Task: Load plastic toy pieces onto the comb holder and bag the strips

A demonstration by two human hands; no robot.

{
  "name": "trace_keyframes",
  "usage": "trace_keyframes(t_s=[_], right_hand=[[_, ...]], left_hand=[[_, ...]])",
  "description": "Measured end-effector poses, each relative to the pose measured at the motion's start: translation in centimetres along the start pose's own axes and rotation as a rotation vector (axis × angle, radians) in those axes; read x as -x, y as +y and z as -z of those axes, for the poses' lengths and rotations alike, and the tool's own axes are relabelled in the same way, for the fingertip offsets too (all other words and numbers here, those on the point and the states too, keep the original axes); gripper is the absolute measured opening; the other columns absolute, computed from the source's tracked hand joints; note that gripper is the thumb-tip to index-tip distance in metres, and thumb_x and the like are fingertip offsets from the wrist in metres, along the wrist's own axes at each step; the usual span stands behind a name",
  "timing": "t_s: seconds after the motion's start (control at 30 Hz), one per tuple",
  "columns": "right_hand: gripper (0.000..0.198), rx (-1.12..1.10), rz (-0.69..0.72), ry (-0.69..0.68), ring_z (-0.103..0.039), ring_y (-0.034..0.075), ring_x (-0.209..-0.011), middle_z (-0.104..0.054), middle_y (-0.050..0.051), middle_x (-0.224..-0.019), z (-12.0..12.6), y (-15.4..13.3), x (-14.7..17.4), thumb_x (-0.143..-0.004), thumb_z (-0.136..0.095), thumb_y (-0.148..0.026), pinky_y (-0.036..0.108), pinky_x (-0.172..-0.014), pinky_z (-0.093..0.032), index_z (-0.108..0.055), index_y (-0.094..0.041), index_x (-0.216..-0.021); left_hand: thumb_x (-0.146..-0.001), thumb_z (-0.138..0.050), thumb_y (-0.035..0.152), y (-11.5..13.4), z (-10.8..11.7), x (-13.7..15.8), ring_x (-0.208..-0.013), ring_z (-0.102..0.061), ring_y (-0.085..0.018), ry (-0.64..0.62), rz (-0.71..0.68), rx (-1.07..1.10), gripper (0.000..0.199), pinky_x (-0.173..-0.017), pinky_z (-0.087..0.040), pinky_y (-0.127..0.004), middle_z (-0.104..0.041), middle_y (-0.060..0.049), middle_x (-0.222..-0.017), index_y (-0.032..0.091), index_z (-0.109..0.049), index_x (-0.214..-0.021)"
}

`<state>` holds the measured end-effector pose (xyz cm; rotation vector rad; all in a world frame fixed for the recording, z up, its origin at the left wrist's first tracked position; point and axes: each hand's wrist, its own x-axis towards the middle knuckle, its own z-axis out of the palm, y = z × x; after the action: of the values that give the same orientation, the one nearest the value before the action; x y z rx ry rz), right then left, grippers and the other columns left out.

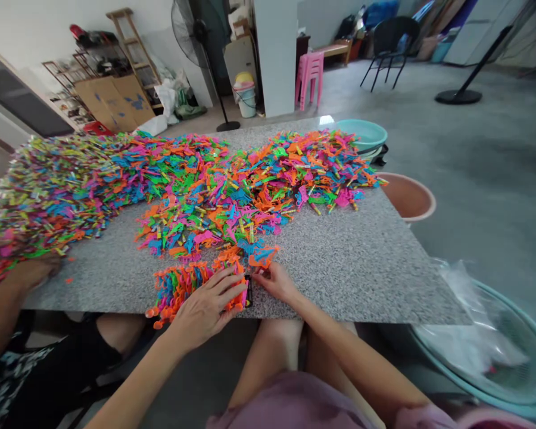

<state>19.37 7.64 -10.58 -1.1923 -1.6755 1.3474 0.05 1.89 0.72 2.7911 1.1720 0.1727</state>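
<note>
My left hand (pixel 212 301) lies with fingers stretched out over the right end of a neat row of small plastic toys (pixel 174 283). The row is packed tightly, in orange, green, blue and pink, along the table's near edge. My right hand (pixel 274 283) is closed in a pinch just right of the row. Orange and blue plastic toys (pixel 262 256) stick up from its fingers; their exact shape is too small to tell. Between the hands, a dark edge (pixel 249 292) shows at the row's end. Beyond both hands spreads a loose heap of similar toys (pixel 232 202).
A co-worker's hand (pixel 40 268) reaches into the heap at left. The speckled stone table (pixel 352 262) ends at a right edge, beside a teal basin (pixel 361 131), a brown basin (pixel 408 196) and a large tub with plastic bags (pixel 477 333). A fan (pixel 199 30) stands behind.
</note>
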Motion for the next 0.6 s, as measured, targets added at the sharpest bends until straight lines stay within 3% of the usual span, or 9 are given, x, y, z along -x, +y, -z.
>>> trace_keyframes(t_s=[0.1,0.23,0.33,0.43,0.6], right_hand=[[0.009,0.254,0.039,0.023,-0.055,0.013,-0.066,-0.062,0.000,-0.073,1.5,-0.8,-2.4,-0.081,-0.054,-0.015,0.023,-0.064,-0.042,-0.062,-0.018,-0.084],[0.015,0.375,-0.020,0.280,-0.054,0.016,-0.074,-0.060,0.004,-0.082,4.0,-1.2,-4.6,-0.078,-0.050,-0.013,0.026,-0.068,-0.043,-0.061,-0.015,-0.088],[0.018,0.155,-0.036,0.197,-0.049,0.013,-0.062,-0.053,-0.003,-0.070,3.8,-0.3,-3.6,-0.072,-0.053,-0.015,0.024,-0.060,-0.041,-0.055,-0.017,-0.089],[0.025,-0.059,0.031,0.104,-0.048,0.011,-0.060,-0.051,-0.006,-0.070,1.8,0.5,-1.7,-0.067,-0.055,-0.015,0.022,-0.058,-0.041,-0.049,-0.020,-0.090],[0.023,-0.067,0.144,-0.039,-0.053,0.012,-0.064,-0.055,-0.004,-0.073,-0.3,0.1,-1.7,-0.066,-0.059,-0.014,0.022,-0.060,-0.043,-0.044,-0.021,-0.082]], left_hand=[[-0.095,-0.052,0.027,0.0,0.1,0.0,-0.138,-0.040,-0.026,0.012,-0.005,0.000,0.037,-0.110,-0.043,-0.046,-0.055,-0.006,-0.139,0.026,-0.056,-0.132],[-0.095,-0.052,0.028,-0.1,0.1,0.2,-0.138,-0.038,-0.026,0.008,-0.024,0.003,0.037,-0.111,-0.042,-0.046,-0.054,-0.005,-0.140,0.025,-0.056,-0.132],[-0.096,-0.051,0.028,-0.2,0.0,0.4,-0.139,-0.036,-0.027,-0.008,-0.027,-0.007,0.037,-0.112,-0.042,-0.046,-0.052,-0.005,-0.142,0.024,-0.055,-0.132],[-0.096,-0.051,0.029,-0.2,-0.1,0.5,-0.139,-0.036,-0.026,-0.021,-0.015,-0.015,0.037,-0.112,-0.042,-0.046,-0.052,-0.005,-0.142,0.024,-0.054,-0.133],[-0.096,-0.051,0.028,-0.1,0.0,0.3,-0.138,-0.039,-0.026,0.006,-0.023,0.004,0.037,-0.111,-0.042,-0.045,-0.054,-0.005,-0.139,0.025,-0.055,-0.132]])
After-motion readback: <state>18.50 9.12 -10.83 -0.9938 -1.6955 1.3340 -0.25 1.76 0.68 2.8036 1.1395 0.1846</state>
